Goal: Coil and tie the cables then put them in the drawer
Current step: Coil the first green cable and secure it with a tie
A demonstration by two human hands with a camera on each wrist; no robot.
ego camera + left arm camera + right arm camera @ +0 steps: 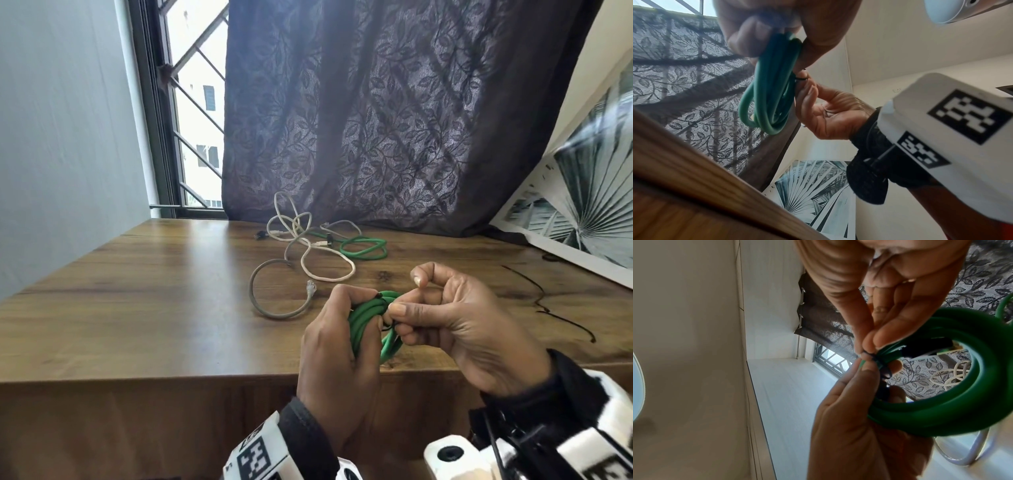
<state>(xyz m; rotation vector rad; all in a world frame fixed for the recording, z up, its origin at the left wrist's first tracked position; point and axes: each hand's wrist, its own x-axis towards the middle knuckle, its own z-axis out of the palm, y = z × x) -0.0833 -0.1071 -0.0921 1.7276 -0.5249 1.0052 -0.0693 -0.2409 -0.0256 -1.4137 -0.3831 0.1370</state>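
Note:
A coiled green cable (365, 323) is held above the wooden table's (154, 291) front edge. My left hand (337, 330) grips the coil with fingers curled round its strands. My right hand (455, 322) pinches a thin black tie (388, 327) wrapped round the coil. In the right wrist view the black tie (876, 359) crosses the green coil (962, 410) between thumb and fingertips, near a black plug. The left wrist view has the coil (768, 97) hanging from my left fingers, with the tie (801, 79) at its side.
Loose on the table behind lie a grey cable (270, 294), a white cable (329, 270) and a second green cable (364, 248). Thin black ties (548, 308) lie at the right. A framed picture (582, 205) leans at right; a dark curtain (376, 120) hangs behind.

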